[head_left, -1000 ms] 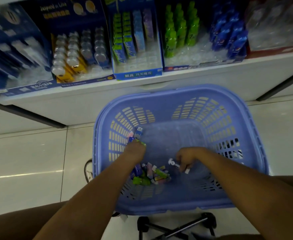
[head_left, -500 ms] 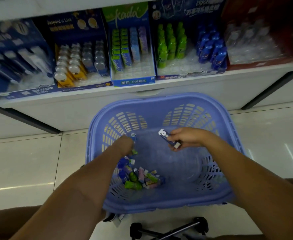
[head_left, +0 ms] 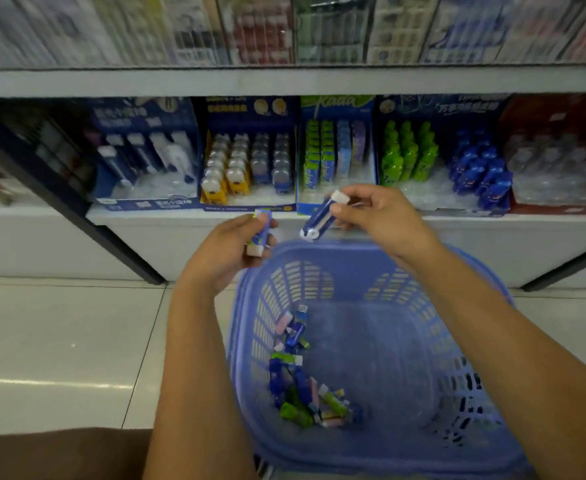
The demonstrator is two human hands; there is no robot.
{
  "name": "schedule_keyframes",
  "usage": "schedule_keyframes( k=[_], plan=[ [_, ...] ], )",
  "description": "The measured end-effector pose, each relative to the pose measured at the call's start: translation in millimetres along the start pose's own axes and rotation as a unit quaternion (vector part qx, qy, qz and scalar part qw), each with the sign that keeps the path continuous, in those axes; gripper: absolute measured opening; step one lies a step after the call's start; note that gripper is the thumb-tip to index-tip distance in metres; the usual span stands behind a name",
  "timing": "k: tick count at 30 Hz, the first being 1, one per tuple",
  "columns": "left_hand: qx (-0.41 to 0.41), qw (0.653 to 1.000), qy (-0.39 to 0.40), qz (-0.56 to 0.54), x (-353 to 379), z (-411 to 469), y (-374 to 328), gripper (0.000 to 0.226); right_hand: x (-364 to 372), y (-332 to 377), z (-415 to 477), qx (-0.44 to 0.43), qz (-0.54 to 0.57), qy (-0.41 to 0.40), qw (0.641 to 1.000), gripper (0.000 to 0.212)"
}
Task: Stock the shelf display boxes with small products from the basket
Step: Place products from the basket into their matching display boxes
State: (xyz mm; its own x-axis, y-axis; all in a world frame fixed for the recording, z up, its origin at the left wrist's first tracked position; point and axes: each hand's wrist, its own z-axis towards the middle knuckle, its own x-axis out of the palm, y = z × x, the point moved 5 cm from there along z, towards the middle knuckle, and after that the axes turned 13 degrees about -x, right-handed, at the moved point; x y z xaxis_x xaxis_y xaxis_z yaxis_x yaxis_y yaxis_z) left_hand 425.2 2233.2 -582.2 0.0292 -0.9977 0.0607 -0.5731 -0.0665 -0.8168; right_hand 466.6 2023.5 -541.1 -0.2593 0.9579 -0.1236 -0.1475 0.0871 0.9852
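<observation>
My left hand [head_left: 230, 247] grips a small green-and-blue packet [head_left: 260, 233] with a white end, just above the far left rim of the blue basket [head_left: 485, 344]. My right hand [head_left: 378, 216] pinches a blue-and-white tube-shaped product [head_left: 322, 216], tilted, above the basket's far rim. Several small blue, green and pink products [head_left: 302, 386] lie in a heap at the basket's left side. Behind the hands stands the green-topped display box [head_left: 336, 161] with rows of green, blue and purple packets.
Along the low shelf [head_left: 180, 223] stand more display boxes: blue pens [head_left: 146, 161], yellow and blue items [head_left: 246, 164], green bottles [head_left: 409, 154], blue bottles [head_left: 478, 171], a red box [head_left: 561, 157]. An upper shelf [head_left: 284, 81] runs above. Pale tiled floor [head_left: 59, 341] spreads left.
Both hands rose out of the basket toward the shelf, each carrying a product. The view tilted upward, bringing the upper shelf into sight.
</observation>
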Motion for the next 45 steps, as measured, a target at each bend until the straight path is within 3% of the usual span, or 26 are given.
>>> schedule_keyframes(
  k=[5, 9, 14, 21, 25, 30, 35, 38, 40, 42, 45],
  plan=[
    [0.084, 0.962, -0.088, -0.246, -79, -36, -14, 0.040, 75, 48, 46, -0.100, -0.049, 0.010, 0.994, 0.007],
    [0.066, 0.913, -0.092, -0.391, -94, -33, -2, 0.032, 150, 72, 93, -0.184, -0.138, 0.018, 0.973, 0.014],
    [0.036, 0.891, -0.141, -0.430, -107, -22, 15, 0.025, 218, 70, 148, -0.232, -0.256, 0.043, 0.937, 0.018],
    [0.023, 0.877, -0.181, -0.444, -124, -16, 26, 0.028, 270, 45, 184, -0.216, -0.436, 0.147, 0.861, 0.030],
    [0.033, 0.867, -0.192, -0.459, -130, -14, 29, 0.031, 281, 43, 192, -0.195, -0.484, 0.180, 0.834, 0.030],
    [0.038, 0.880, -0.181, -0.438, -125, -15, 23, 0.031, 286, 51, 198, -0.190, -0.505, 0.187, 0.821, 0.038],
    [0.055, 0.912, -0.182, -0.364, -114, -18, 16, 0.027, 268, 63, 178, -0.188, -0.450, 0.169, 0.857, 0.032],
    [0.105, 0.933, -0.172, -0.298, -102, -22, 8, 0.023, 231, 62, 137, -0.170, -0.292, 0.114, 0.934, 0.022],
    [0.125, 0.937, -0.160, -0.284, -94, -23, 0, 0.022, 205, 55, 104, -0.130, -0.172, 0.138, 0.967, 0.016],
    [0.137, 0.946, -0.124, -0.265, -80, -21, -8, 0.021, 180, 48, 76, -0.105, -0.090, 0.153, 0.979, 0.006],
    [0.156, 0.961, -0.070, -0.216, -46, -18, -19, 0.019, 135, 41, 53, -0.110, -0.042, 0.086, 0.989, 0.020]
  ],
)
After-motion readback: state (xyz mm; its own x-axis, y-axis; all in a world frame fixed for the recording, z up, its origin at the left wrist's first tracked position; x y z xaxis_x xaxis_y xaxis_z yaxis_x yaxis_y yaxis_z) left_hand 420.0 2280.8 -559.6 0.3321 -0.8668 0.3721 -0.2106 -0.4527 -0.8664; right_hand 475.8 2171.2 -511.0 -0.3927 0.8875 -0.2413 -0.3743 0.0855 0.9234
